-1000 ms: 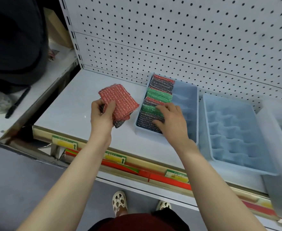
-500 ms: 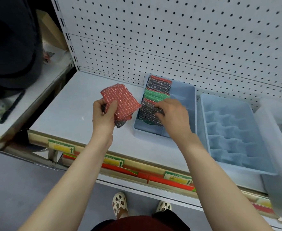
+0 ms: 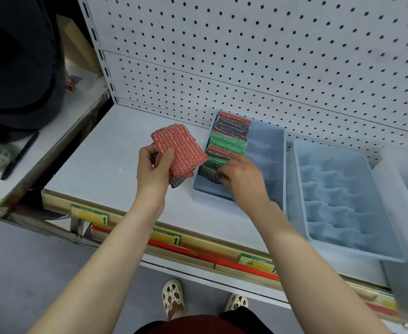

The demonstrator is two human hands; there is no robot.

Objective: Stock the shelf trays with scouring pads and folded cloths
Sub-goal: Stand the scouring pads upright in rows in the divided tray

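Right hand [image 3: 242,174] has slid back to the near end of the left tray [image 3: 266,150], its grip pressing the scouring pad row [image 3: 224,145] tighter (room for more). Left hand [image 3: 153,169] keeps its grip on the spare pads [image 3: 177,150], left of the tray.

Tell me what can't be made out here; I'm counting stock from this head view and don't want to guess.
- Stack of pads in the left hand: the count; the red top pad covers the rest.
- Nearest pads in the left tray: the right hand hides them.
- Clear bin on the right: cut off by the edge and blurred; contents unreadable.
- Shelf labels: print too small.
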